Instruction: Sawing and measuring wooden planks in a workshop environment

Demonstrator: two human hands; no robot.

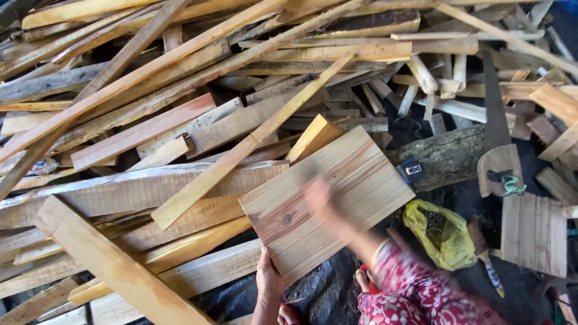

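A squarish pale pine board, grain running diagonally, lies tilted across the front of a big heap of offcuts, its far edge propped on the slats and its near corner hanging over dark ground; that prop keeps the face raised and turned up toward the person. The left hand clamps the near lower edge, thumb on top and fingers wrapped under, apparently to steady the board against sliding off the pile. The right hand is over the middle of the board face, motion-blurred; it looks flat and fairly open, palm down, but whether it presses on the wood or passes just above it I cannot tell, and nothing shows in its grip. A red patterned sleeve covers that forearm. A long slat lies diagonally just beyond the board's upper left edge. To the right, a rough log lies across the ground with a small blue and black tape measure at its near end. A handsaw rests beyond it, handle toward the person, green cord on the handle. A crumpled yellow plastic bag sits just beside the board's right corner, and a panel of joined planks lies further right.
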